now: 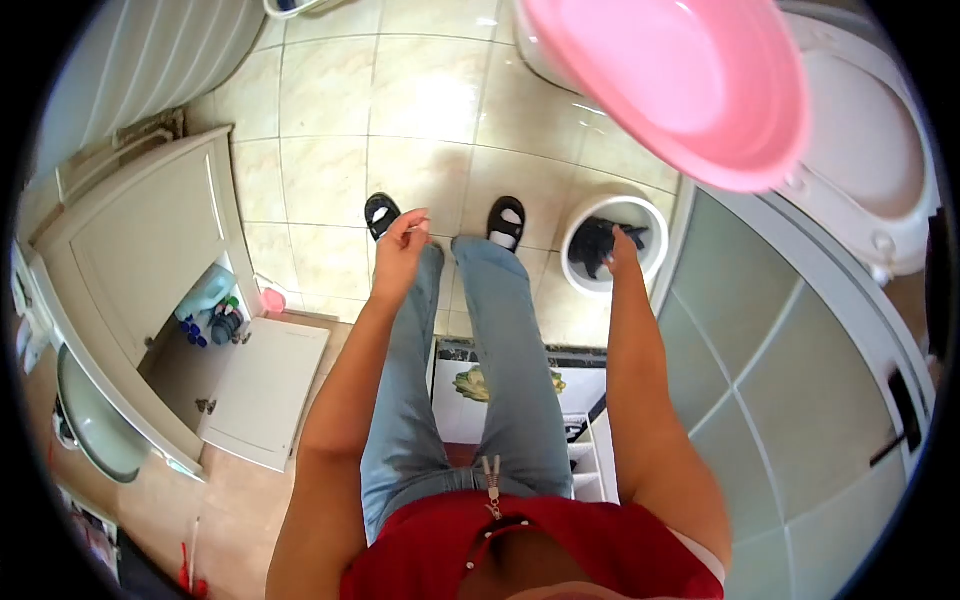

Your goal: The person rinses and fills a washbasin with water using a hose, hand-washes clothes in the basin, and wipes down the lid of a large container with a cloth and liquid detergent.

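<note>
My right hand [624,250] reaches down into a round white bucket [653,269] on the tiled floor. Its fingers are closed on a dark cloth [592,243] lying inside; part of the grip is hidden. My left hand [401,246] hangs in the air above my left knee and foot. Its fingers are loosely bent and a little apart, with nothing seen in them.
A large pink basin [745,150] stands at upper right beside the toilet [862,130]. Right of the bucket is a glass-panelled door [740,370]. At left, a low cabinet's door [262,395] hangs open, showing bottles [207,292] inside. A small pink object [273,299] lies nearby.
</note>
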Motion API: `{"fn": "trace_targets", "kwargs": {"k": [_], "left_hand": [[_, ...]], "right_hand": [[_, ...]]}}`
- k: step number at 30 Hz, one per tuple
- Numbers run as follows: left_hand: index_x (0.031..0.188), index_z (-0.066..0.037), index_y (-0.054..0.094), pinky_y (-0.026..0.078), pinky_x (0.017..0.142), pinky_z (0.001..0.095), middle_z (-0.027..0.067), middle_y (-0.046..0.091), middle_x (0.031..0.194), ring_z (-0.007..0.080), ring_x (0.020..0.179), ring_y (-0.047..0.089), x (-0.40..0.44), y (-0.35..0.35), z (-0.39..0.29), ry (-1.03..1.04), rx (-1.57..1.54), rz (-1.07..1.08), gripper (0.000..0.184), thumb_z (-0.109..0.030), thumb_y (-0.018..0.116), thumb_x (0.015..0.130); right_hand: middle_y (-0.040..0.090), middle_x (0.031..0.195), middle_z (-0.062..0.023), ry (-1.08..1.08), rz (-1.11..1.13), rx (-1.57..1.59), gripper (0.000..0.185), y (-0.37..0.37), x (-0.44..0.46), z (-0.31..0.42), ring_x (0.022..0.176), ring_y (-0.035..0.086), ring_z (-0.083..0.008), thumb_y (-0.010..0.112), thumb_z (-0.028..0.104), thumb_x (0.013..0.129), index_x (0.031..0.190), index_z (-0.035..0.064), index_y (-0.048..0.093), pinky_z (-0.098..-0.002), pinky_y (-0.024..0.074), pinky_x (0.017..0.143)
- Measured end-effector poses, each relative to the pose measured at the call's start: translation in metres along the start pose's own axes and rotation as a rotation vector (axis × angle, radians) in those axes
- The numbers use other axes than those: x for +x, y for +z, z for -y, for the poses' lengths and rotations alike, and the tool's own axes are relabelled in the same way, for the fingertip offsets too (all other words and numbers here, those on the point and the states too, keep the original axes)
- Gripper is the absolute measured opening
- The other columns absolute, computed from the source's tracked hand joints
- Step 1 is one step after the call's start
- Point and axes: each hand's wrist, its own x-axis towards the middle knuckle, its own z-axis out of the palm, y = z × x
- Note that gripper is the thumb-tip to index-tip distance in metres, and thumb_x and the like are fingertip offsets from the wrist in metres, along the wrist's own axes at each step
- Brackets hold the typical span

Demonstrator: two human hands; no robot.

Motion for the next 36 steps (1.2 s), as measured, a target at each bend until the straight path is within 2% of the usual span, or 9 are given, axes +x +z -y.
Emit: {"fn": "trace_targets", "kwargs": {"k": [2,3,8,10,13,16,25,30,36], "left_hand": [[0.115,-0.004,0.057,0.044,0.075,0.0236,0.003,0.06,0.097,0.0104,0.08,0.055,0.021,-0.002,0.019,-0.012,0.002,-0.023,0.029,-0.017,0.057,0.09],[0.115,-0.003,0.057,0.045,0.075,0.0241,0.0039,0.06,0.098,0.0107,0.08,0.055,0.031,-0.003,0.031,-0.019,-0.003,-0.033,0.029,-0.018,0.056,0.09],[0.114,-0.002,0.057,0.045,0.078,0.0256,0.0053,0.06,0.097,0.0122,0.081,0.056,0.074,-0.015,0.077,-0.082,0.022,-0.057,0.028,-0.019,0.054,0.091],[0.114,-0.002,0.057,0.045,0.078,0.0257,0.0054,0.06,0.096,0.0123,0.08,0.055,0.088,-0.021,0.098,-0.109,-0.011,-0.069,0.028,-0.018,0.054,0.091],[0.113,-0.002,0.057,0.045,0.079,0.0259,0.0054,0.06,0.096,0.0125,0.08,0.055,0.11,-0.034,0.121,-0.064,-0.007,-0.054,0.027,-0.017,0.054,0.091],[0.113,-0.001,0.057,0.045,0.076,0.0243,0.0045,0.06,0.095,0.0116,0.079,0.055,0.127,-0.044,0.123,-0.096,-0.043,-0.047,0.027,-0.018,0.053,0.092],[0.114,-0.002,0.057,0.044,0.076,0.0248,0.0053,0.062,0.096,0.0115,0.081,0.057,0.166,-0.043,0.116,-0.138,-0.147,-0.028,0.03,-0.02,0.053,0.091],[0.116,-0.002,0.056,0.043,0.08,0.0257,0.007,0.062,0.102,0.0131,0.089,0.057,0.203,-0.034,0.124,-0.104,0.006,0.043,0.035,-0.025,0.055,0.09],[0.128,-0.002,0.046,0.045,0.083,0.0311,0.0143,0.06,0.11,0.0227,0.095,0.059,0.25,-0.003,0.146,0.021,0.121,-0.027,0.054,-0.033,0.057,0.085]], "right_hand": [[0.045,0.128,-0.0141,-0.222,0.038,-0.059,0.076,0.011,0.105,-0.067,0.111,0.048,-0.031,0.069,0.027,0.077,0.138,0.0069,0.029,-0.0446,0.0389,0.093],[0.038,0.135,-0.0193,-0.287,0.043,-0.211,0.09,0.024,0.076,-0.057,0.117,0.045,-0.0311,0.072,0.022,0.073,0.142,0.0014,0.017,-0.039,0.0407,0.093],[0.041,0.131,-0.0197,-0.383,0.032,-0.424,0.096,0.053,0.132,-0.068,0.114,0.046,-0.0298,0.075,0.026,0.069,0.142,0.0035,0.017,-0.0406,0.0425,0.088],[0.053,0.116,-0.0219,-0.474,0.134,-0.379,0.078,0.062,0.134,-0.062,0.104,0.054,-0.0302,0.073,0.028,0.069,0.131,-0.0012,0.037,-0.0405,0.0447,0.082],[0.062,0.094,-0.0242,-0.432,-0.154,-1.046,0.053,0.078,0.145,-0.049,0.09,0.06,-0.0347,0.069,0.028,0.069,0.105,-0.0074,0.055,-0.0412,0.0456,0.079],[0.062,0.082,-0.0267,-0.8,-0.221,-1.024,0.042,0.09,0.108,-0.066,0.082,0.061,-0.0406,0.066,0.029,0.068,0.083,-0.0095,0.058,-0.0418,0.0464,0.078],[0.061,0.081,-0.0284,-0.927,-0.065,-1.184,0.045,0.191,0.034,-0.065,0.08,0.06,-0.0428,0.065,0.033,0.07,0.086,-0.0079,0.055,-0.0466,0.0485,0.075],[0.064,0.078,-0.0231,-0.998,0.028,-1.346,0.036,0.25,-0.012,-0.061,0.073,0.064,-0.0374,0.062,0.023,0.071,0.092,-0.0033,0.05,-0.0438,0.052,0.069],[0.064,0.071,-0.0193,-1.324,0.162,-1.286,0.03,0.358,-0.051,-0.038,0.066,0.065,-0.0344,0.062,0.019,0.068,0.088,-0.0018,0.053,-0.0417,0.0524,0.061]]}}
